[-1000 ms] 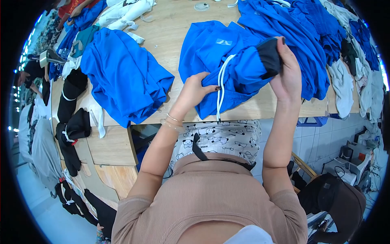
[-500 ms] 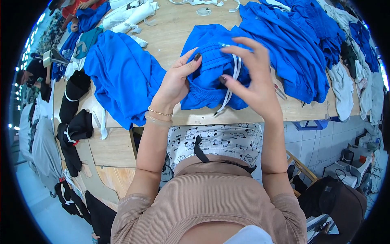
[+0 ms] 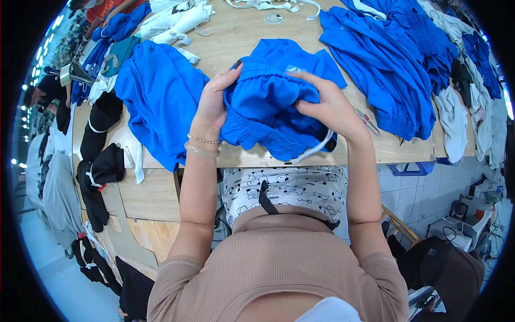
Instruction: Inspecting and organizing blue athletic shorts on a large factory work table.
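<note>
Blue shorts or trousers [image 3: 257,129] with a gathered elastic waistband lie at the table's near edge, the waist opening turned up toward me. My left hand [image 3: 217,96] grips the waistband's left side, thumb on top. On the right side my right hand [image 3: 327,104] pinches the band, its thumb inside the opening and its fingers outside. A white drawstring [image 3: 315,149] hangs from the waist below my right hand, over the table edge. Whether the garment is shorts or long trousers cannot be seen.
Blue garments lie heaped at left [image 3: 158,102] and right [image 3: 381,75]. Small scissors or snips [image 3: 369,121] rest right of my hand. White cloth pieces [image 3: 179,24] lie farther back; black bundles [image 3: 102,126] sit at far left. Another person [image 3: 104,11] handles blue cloth at the far left.
My right hand, spread apart near the drawstring before, has come down and taken hold of the waistband. The opening is now wider and tilted toward me; the drawstring hangs lower right.
</note>
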A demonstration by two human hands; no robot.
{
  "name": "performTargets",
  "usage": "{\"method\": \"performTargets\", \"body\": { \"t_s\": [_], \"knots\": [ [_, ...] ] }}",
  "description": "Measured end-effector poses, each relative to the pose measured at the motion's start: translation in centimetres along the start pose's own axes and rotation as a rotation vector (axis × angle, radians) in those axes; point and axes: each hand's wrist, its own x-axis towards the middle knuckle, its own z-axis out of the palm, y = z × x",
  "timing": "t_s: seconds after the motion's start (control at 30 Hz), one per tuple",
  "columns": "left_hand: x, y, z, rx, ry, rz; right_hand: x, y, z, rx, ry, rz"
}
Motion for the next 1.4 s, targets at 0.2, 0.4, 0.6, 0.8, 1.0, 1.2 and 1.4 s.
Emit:
{"method": "performTargets", "body": {
  "t_s": [0.2, 0.4, 0.6, 0.8, 1.0, 1.2, 1.4],
  "knots": [
    [-0.8, -1.7, 3.7, 1.383, 0.607, 0.962, 0.3, 1.1, 0.4, 0.267, 0.084, 0.047],
    [-3.7, -8.0, 7.5, 1.365, 0.337, 0.751, 0.7, 1.1, 1.3, 0.349, 0.270, 0.163],
    [-2.4, -6.8, 5.7, 1.336, 0.196, 0.742, 0.3, 1.1, 0.9, 0.228, 0.271, 0.099],
    [-2.1, -4.5, 4.8, 0.901, 0.273, 0.378, 0.1, 0.5, 0.0, 0.166, 0.164, 0.038],
    [-1.1, -3.0, 5.1, 0.672, 0.129, 0.155, 0.4, 0.2, -0.7, 0.514, 0.025, 0.229],
    [-1.9, -1.7, 5.6, 0.868, -0.122, 0.107, 0.1, 0.8, -1.0, 0.740, 0.094, 0.279],
    [-0.9, -2.3, 4.7, 0.412, 0.014, 0.137, -0.2, 0.5, -0.9, 0.811, 0.021, 0.339]
  ]
}}
